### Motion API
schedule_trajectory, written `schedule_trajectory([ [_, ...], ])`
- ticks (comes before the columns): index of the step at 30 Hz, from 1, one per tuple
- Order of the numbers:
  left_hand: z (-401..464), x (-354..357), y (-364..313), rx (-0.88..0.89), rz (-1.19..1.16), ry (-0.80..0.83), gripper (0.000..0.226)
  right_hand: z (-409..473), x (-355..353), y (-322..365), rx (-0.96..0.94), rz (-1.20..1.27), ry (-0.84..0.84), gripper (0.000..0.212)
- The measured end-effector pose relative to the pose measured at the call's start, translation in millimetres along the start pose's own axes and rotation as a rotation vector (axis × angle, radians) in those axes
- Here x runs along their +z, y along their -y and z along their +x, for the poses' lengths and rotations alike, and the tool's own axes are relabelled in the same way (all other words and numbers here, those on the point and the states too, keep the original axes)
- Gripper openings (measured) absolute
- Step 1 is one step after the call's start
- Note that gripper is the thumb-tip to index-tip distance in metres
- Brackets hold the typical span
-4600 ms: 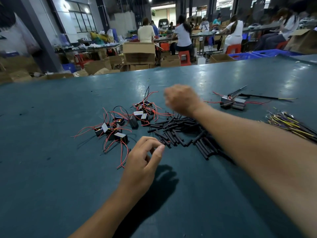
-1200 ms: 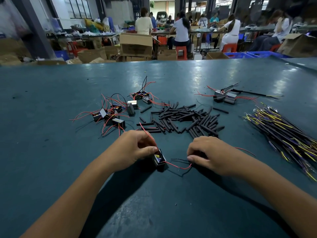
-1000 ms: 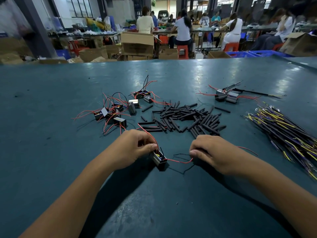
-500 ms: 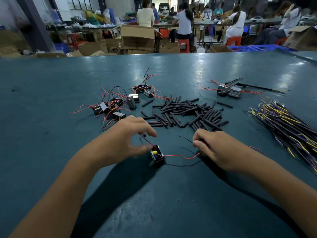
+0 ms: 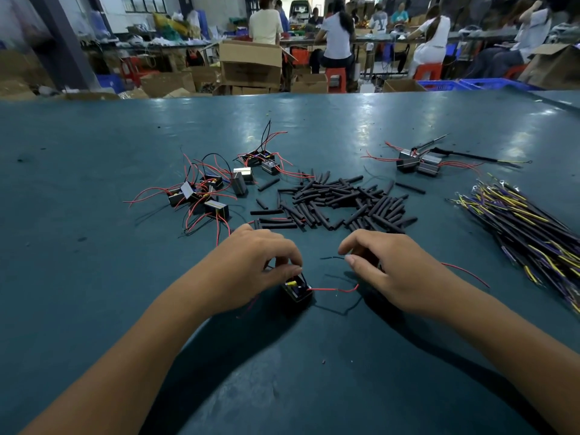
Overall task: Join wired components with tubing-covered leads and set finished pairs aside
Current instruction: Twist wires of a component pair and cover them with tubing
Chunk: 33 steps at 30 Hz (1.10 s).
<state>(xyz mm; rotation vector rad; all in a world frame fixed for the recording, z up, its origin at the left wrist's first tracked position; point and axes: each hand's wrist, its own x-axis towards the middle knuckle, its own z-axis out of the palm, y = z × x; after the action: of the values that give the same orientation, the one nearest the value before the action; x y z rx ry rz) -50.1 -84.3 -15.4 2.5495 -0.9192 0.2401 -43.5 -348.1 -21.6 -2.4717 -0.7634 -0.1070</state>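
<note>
Beyond hands: tubing pile [image 5: 339,204]. Left hand [image 5: 251,268] pinches component [image 5: 296,288]; right hand [image 5: 386,271] pinches black lead [image 5: 332,257].

cardboard boxes [image 5: 251,65], seated workers [image 5: 337,36], red stools [image 5: 335,78] behind.

Person, two arms showing: left hand [image 5: 251,265] and right hand [image 5: 387,271] both going bare, forearms showing no sleeves; short, unpainted nails showing on the fingers [image 5: 351,261].
</note>
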Motion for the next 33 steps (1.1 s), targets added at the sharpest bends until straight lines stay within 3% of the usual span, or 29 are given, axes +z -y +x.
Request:
schedule_trajectory([
  [4, 1.2, 8.4, -8.5, -0.038, -0.291, -0.083, 0.012, -0.5, 1.4, 5.1, 0.008, 0.0, -0.057, 0.008],
  [8, 4.7, 18.9, -17.1, -0.176, -0.626, -0.101, 0.021, -1.7, 5.3, 9.7, 0.069, 0.115, -0.104, 0.014],
  [13, 9.1, 24.9, -26.4, -0.252, -0.956, -0.244, 0.019, -0.6, 6.3, 9.8, 0.215, 0.325, -0.169, 0.016],
  [17, 9.5, 27.7, -28.1, -0.288, -0.927, -0.291, 0.02, -0.6, 3.9, 12.9, 0.245, 0.393, -0.141, 0.018],
  [23, 9.9, 29.5, -31.2, -0.251, -1.006, -0.207, 0.016, -3.6, 4.6, 19.6, 0.162, 0.281, -0.207, 0.015],
  [29, 8.5, 31.7, -29.8, -0.248, -0.609, -0.304, 0.015, -0.3, 6.8, 17.1, 0.276, 0.439, -0.213, 0.015],
  [33, 10.2, 34.5, -36.0, -0.292, -0.592, -0.325, 0.018, 0.5, 12.5, 17.1, 0.325, 0.386, -0.191, 0.013],
])
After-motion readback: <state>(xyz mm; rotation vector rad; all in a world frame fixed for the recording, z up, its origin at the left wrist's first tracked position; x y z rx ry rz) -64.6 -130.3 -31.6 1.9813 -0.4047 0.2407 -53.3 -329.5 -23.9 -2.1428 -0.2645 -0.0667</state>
